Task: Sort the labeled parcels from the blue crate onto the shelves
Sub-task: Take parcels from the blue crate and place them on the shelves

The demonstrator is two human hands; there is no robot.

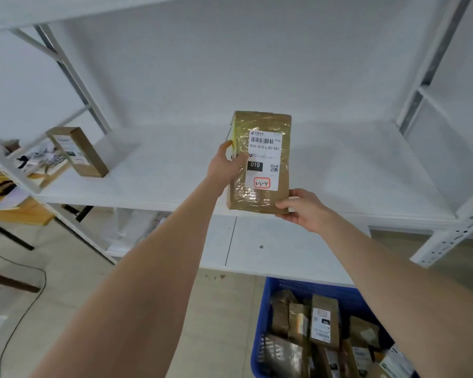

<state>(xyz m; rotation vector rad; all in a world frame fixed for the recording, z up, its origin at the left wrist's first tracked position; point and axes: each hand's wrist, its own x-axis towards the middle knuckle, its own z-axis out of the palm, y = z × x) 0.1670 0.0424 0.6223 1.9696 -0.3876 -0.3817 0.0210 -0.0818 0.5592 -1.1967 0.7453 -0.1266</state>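
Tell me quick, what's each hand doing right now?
Left hand: grips the taped brown parcel at its left side.
Right hand: pinches the same parcel's bottom right corner.

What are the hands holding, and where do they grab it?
One brown parcel. The left hand has its grip on the parcel's left edge; the right hand holds its bottom right corner.

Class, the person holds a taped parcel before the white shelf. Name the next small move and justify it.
Probably lower the parcel onto the white shelf: the left hand and right hand hold it raised over the shelf's front edge.
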